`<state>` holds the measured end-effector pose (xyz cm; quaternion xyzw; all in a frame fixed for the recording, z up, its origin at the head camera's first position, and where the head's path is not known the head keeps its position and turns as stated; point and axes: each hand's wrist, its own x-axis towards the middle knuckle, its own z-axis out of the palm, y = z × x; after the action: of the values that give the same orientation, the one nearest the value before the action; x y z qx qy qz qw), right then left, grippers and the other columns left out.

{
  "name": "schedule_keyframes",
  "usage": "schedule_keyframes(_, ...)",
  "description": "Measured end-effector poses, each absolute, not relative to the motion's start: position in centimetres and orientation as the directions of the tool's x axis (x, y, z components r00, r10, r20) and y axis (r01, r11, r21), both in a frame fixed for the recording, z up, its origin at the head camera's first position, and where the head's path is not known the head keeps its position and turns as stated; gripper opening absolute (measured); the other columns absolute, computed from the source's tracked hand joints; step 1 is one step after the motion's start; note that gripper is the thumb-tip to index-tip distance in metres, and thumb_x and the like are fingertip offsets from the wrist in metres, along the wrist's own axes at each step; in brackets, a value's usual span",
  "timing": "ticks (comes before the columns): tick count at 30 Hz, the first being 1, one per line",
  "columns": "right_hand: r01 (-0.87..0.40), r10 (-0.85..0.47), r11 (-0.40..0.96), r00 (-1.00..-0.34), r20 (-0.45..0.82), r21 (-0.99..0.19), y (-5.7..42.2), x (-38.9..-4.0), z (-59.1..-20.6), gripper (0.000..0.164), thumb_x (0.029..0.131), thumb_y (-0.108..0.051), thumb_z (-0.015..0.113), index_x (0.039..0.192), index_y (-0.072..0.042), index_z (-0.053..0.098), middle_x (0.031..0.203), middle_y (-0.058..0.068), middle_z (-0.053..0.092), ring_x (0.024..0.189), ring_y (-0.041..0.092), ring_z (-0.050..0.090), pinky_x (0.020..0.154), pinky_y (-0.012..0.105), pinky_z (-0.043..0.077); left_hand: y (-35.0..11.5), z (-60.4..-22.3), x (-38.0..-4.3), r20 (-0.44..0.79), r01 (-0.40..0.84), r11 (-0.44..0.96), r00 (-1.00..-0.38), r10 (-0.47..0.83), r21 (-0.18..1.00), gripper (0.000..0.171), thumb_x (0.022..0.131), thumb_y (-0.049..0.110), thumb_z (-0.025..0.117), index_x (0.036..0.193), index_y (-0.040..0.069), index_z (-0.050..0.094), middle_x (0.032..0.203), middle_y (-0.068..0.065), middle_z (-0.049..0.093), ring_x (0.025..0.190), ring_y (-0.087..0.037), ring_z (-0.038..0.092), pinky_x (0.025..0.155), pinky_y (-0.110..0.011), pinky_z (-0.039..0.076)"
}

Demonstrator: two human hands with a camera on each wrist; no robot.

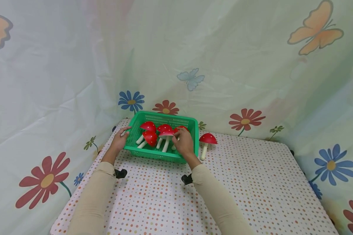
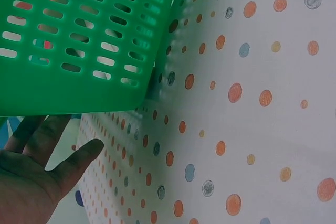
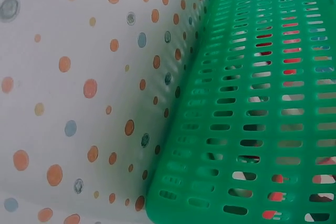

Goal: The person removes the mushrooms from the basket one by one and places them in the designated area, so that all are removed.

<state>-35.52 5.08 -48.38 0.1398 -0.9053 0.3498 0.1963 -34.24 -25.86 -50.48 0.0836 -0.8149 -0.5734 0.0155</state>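
Note:
A green plastic basket [image 1: 157,155] stands at the back of the table with several toy mushrooms [image 1: 150,138] lying in it, red caps with white dots and pale stems. My left hand [image 1: 119,141] is at the basket's left end, thumb and fingers spread; in the left wrist view the fingers reach past its lower edge. Inside the right half, my right hand [image 1: 183,142] has curled fingers at the cap edge of a toy mushroom [image 1: 166,133] whose stem points toward me. Behind that hand, another red cap [image 1: 182,127] is partly hidden. The right wrist view shows only the basket's slotted side [image 3: 241,129].
One more toy mushroom [image 1: 208,139] lies on the table just right of the basket. A dotted cloth [image 1: 153,195] covers the table. Hanging sheets with printed flowers and butterflies [image 1: 191,79] stand close behind the basket and along both sides.

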Motion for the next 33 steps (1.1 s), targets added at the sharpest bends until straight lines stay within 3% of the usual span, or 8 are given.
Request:
schedule_keyframes(2,-0.402,-0.106,0.693,-0.878,0.467,-0.598,5.1,-35.6,-48.5,0.009,0.088,-0.009,0.063,0.089,-0.003,0.071,0.128,0.012,0.066,0.104,0.027,0.066,0.078,0.041,0.058,-25.9,-50.5,-34.3,-0.071,-0.119,0.328,-0.985,-0.155,0.937,0.043,0.108,0.032,0.037,0.151,0.026,0.04,0.165,-0.007,0.019,0.15,-0.037,0.024,0.12,-0.056,0.024)
schedule_keyframes(8,-0.386,-0.096,0.666,-0.893,0.44,-0.638,5.1,-35.5,-48.4,0.01,0.089,-0.01,0.063,0.095,-0.004,0.068,0.102,0.01,0.073,0.082,0.026,0.067,0.069,0.039,0.057,-26.0,-50.3,-34.4,-0.069,-0.118,0.334,-0.986,-0.155,0.935,0.043,0.108,0.032,0.037,0.151,0.027,0.04,0.165,-0.007,0.018,0.149,-0.037,0.025,0.12,-0.056,0.024)
schedule_keyframes(12,-0.361,-0.064,0.644,-0.904,0.423,-0.674,5.1,-35.4,-48.3,0.012,0.09,-0.009,0.063,0.098,-0.003,0.068,0.096,0.011,0.073,0.084,0.025,0.067,0.074,0.04,0.059,-26.1,-50.2,-34.4,-0.065,-0.116,0.34,-0.985,-0.159,0.933,0.043,0.108,0.032,0.037,0.151,0.027,0.04,0.165,-0.007,0.019,0.15,-0.037,0.024,0.12,-0.057,0.024)
schedule_keyframes(21,-0.369,0.073,0.551,-0.872,0.484,-0.749,5.4,-35.5,-48.7,0.011,0.088,-0.004,0.063,0.098,0.001,0.065,0.11,0.015,0.071,0.088,0.027,0.067,0.071,0.038,0.058,-26.0,-50.7,-34.3,-0.05,-0.097,0.342,-0.988,-0.144,0.935,0.043,0.108,0.032,0.038,0.151,0.025,0.04,0.165,-0.007,0.021,0.15,-0.038,0.023,0.12,-0.057,0.023)
schedule_keyframes(27,-0.431,0.121,0.517,-0.818,0.562,-0.739,5.8,-36.0,-48.8,0.01,0.087,0.001,0.061,0.096,0.004,0.064,0.11,0.018,0.07,0.09,0.031,0.068,0.072,0.038,0.058,-25.9,-50.9,-34.3,-0.035,-0.086,0.349,-0.988,-0.151,0.933,0.043,0.108,0.029,0.038,0.15,0.024,0.041,0.164,-0.007,0.023,0.15,-0.036,0.022,0.12,-0.056,0.024)
schedule_keyframes(33,-0.427,0.17,0.489,-0.808,0.564,-0.76,7.1,-36.3,-47.8,0.008,0.088,-0.001,0.059,0.094,0.003,0.062,0.111,0.017,0.069,0.089,0.031,0.067,0.072,0.039,0.057,-25.8,-50.7,-34.4,-0.03,-0.08,0.343,-0.988,-0.15,0.936,0.042,0.108,0.03,0.038,0.15,0.024,0.042,0.164,-0.008,0.022,0.15,-0.036,0.023,0.12,-0.056,0.025)
